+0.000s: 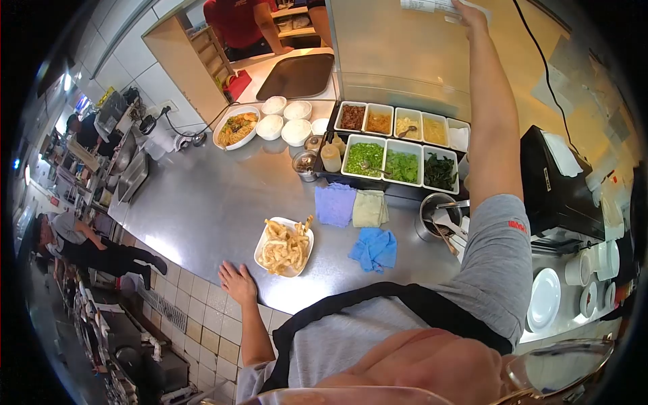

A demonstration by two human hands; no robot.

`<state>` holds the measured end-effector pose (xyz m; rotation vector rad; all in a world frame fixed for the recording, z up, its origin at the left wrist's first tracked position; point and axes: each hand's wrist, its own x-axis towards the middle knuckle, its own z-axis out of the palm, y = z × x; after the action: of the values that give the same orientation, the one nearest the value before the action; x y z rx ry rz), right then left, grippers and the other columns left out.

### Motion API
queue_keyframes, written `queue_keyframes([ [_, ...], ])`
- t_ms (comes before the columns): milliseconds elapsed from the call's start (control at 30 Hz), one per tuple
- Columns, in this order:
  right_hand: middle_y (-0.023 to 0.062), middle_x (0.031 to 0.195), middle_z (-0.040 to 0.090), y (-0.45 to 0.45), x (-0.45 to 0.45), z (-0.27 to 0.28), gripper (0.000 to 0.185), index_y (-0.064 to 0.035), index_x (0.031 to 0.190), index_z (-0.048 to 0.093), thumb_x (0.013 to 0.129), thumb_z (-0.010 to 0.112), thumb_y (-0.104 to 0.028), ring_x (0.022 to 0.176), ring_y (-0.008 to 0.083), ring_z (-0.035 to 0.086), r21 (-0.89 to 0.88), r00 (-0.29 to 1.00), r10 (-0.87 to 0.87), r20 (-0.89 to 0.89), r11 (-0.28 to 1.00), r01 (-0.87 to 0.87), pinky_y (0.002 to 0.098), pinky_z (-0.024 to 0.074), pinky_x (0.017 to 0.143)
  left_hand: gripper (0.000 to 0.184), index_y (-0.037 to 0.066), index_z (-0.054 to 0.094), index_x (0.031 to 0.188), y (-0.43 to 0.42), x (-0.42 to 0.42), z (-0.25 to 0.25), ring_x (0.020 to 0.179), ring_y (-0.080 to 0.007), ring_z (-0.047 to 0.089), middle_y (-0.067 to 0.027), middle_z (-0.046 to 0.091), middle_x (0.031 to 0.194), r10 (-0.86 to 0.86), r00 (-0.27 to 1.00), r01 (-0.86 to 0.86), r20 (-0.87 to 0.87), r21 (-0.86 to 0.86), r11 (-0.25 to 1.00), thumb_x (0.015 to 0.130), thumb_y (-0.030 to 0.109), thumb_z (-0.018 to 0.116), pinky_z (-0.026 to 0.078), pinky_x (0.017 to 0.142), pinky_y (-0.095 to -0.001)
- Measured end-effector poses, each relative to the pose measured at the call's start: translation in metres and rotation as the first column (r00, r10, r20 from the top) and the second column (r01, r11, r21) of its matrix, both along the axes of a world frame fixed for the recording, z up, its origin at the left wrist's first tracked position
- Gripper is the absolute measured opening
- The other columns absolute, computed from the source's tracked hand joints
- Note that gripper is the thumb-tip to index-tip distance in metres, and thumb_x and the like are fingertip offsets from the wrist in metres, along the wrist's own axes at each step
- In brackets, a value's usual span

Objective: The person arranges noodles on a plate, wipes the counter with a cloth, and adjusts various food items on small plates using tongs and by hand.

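High at the view's top, a white printed paper slip [426, 5] is being touched by the right hand [472, 13], grip unclear; the left hand [238, 283], fingers apart, is being rested on the silver steel counter [196, 209].

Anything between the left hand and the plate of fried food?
No: in the head view, only bare metal counter shows between the left hand and the plate of fried food.

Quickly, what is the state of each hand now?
Left hand: open, on the edge of the metal counter, holding nothing visible.
Right hand: raised at white paper, partly cut off; its grip cannot be told.
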<state>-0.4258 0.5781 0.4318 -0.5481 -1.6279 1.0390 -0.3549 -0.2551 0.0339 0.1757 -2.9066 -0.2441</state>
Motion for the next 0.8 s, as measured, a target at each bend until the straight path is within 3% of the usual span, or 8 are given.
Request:
queue_keyframes([
  [67,0.0143,0.092,0.066,0.019,0.0,0.01,0.036,0.0011,0.104,0.063,0.08,0.066,-0.026,0.078,0.0251,0.063,0.118,0.955,-0.178,0.238,0.981,0.154,0.0381,0.0501,0.066,0.06,0.007,0.029,0.14,-0.002,-0.003,-0.002,0.134,-0.0338,0.023,-0.0187,0.028,0.144,0.002,1.0,-0.002,-0.008,-0.019,1.0,0.093,0.044,0.037,0.018,0.107,-0.0502],
  [267,0.0148,0.092,0.066,0.015,0.011,0.009,0.019,-0.0001,0.094,0.066,0.079,0.061,-0.011,0.084,0.0241,0.063,0.092,0.991,-0.009,0.133,0.996,-0.003,0.0363,0.0493,0.07,0.061,0.007,0.028,0.14,-0.003,-0.002,-0.001,0.134,-0.0338,0.024,-0.0186,0.028,0.144,-0.015,0.999,0.014,-0.036,-0.023,1.0,0.092,0.043,0.038,0.019,0.107,-0.0498],
  [400,0.0025,0.073,0.056,0.115,0.003,0.0,0.03,-0.0069,0.091,0.059,0.077,0.071,-0.031,0.059,0.0136,0.05,-0.17,0.945,0.287,0.155,0.95,-0.261,0.0295,0.0373,0.046,0.062,0.007,0.031,0.139,-0.001,-0.004,0.0,0.134,-0.0328,0.024,-0.0177,0.03,0.144,-0.001,0.999,0.001,-0.034,-0.006,1.0,0.09,0.042,0.042,0.019,0.107,-0.0467],
  [500,0.0077,0.092,0.056,0.014,0.052,-0.005,0.028,-0.0031,0.095,0.059,0.077,0.07,-0.021,0.079,0.0179,0.054,-0.171,0.976,0.185,-0.119,0.964,-0.203,0.03,0.0489,0.062,0.062,0.005,0.033,0.138,-0.007,-0.006,-0.006,0.135,-0.0305,0.024,-0.0169,0.032,0.143,-0.051,0.998,0.053,-0.043,0.042,0.998,0.089,0.041,0.045,0.015,0.11,-0.0439],
  [567,0.0143,0.111,0.054,0.087,0.056,-0.03,0.038,0.0034,0.114,0.053,0.084,0.061,-0.017,0.1,0.0281,0.053,-0.218,0.877,0.416,-0.242,0.857,-0.467,0.0414,0.0518,0.083,0.061,0.005,0.034,0.138,-0.007,-0.008,-0.007,0.134,-0.0328,0.024,-0.0178,0.033,0.142,-0.046,0.996,0.05,-0.072,0.055,0.997,0.089,0.041,0.044,0.014,0.11,-0.046],
  [667,0.0238,0.126,0.046,0.041,0.043,-0.036,0.041,0.0033,0.125,0.044,0.09,0.049,-0.018,0.114,0.0341,0.048,-0.455,0.857,0.18,-0.483,0.785,-0.42,0.0471,0.0403,0.097,0.063,0.006,0.032,0.138,-0.007,-0.007,-0.012,0.132,-0.0333,0.028,-0.0185,0.036,0.139,0.014,0.991,-0.007,-0.132,0.05,0.999,0.089,0.042,0.045,0.018,0.107,-0.0494],
  [767,0.0223,0.125,0.048,-0.021,-0.015,-0.111,0.04,0.0046,0.126,0.041,0.088,0.049,-0.005,0.113,0.0345,0.049,-0.081,0.182,0.684,-0.707,0.177,-0.981,0.0477,0.043,0.095,0.062,0.005,0.033,0.137,-0.01,-0.003,-0.006,0.129,-0.0324,0.032,-0.0186,0.038,0.137,0.042,0.98,0.001,-0.197,0.216,0.976,0.087,0.04,0.048,0.019,0.107,-0.0482],
  [800,0.0184,0.124,0.05,-0.091,-0.02,-0.132,0.037,0.0031,0.122,0.045,0.087,0.05,-0.005,0.113,0.0322,0.049,-0.208,0.142,0.742,-0.656,0.003,-0.978,0.0442,0.043,0.095,0.063,0.005,0.033,0.136,-0.012,-0.002,-0.013,0.128,-0.0325,0.033,-0.0187,0.04,0.136,0.046,0.964,0.031,-0.263,0.281,0.959,0.087,0.039,0.049,0.019,0.107,-0.0475],
])
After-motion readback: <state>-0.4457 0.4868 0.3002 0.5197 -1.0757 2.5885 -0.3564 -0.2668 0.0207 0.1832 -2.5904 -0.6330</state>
